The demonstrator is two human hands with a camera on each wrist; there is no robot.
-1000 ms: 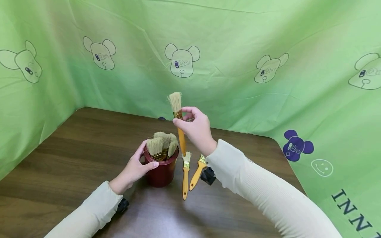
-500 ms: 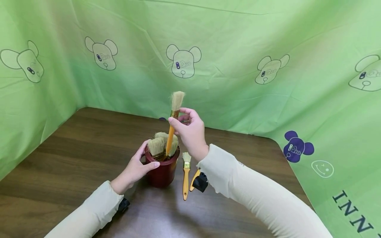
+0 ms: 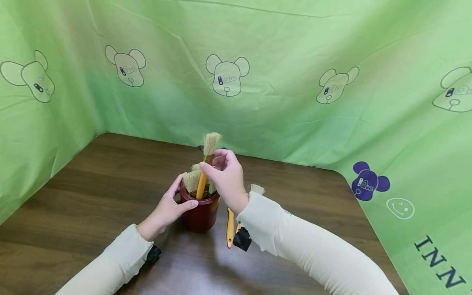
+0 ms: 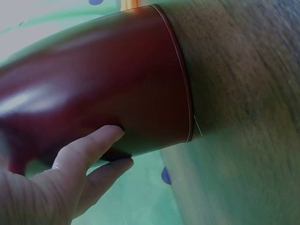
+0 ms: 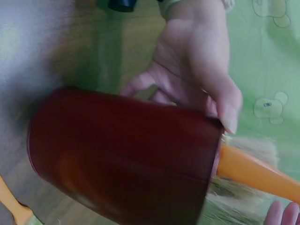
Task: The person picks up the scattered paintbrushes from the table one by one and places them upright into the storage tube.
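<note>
A dark red pot stands upright on the table, holding several paintbrushes bristles up. My left hand grips it from the left, thumb over the rim; the left wrist view shows two fingers against its wall. Above the pot, my right hand pinches another paintbrush near its metal band, bristles up and slightly tilted. In the right wrist view its orange handle reaches the pot's mouth; the handle's end is hidden, and only the right fingertips show.
Right of the pot lies a paintbrush with a yellow-orange handle, partly covered by my right arm. Pale bristles of a further one show beyond the sleeve. A green printed curtain hangs behind the wooden table.
My right hand has moved left and then down, bringing the paintbrush from beside the pot to its mouth, with the handle end now inside the rim. The left hand stays on the pot.
</note>
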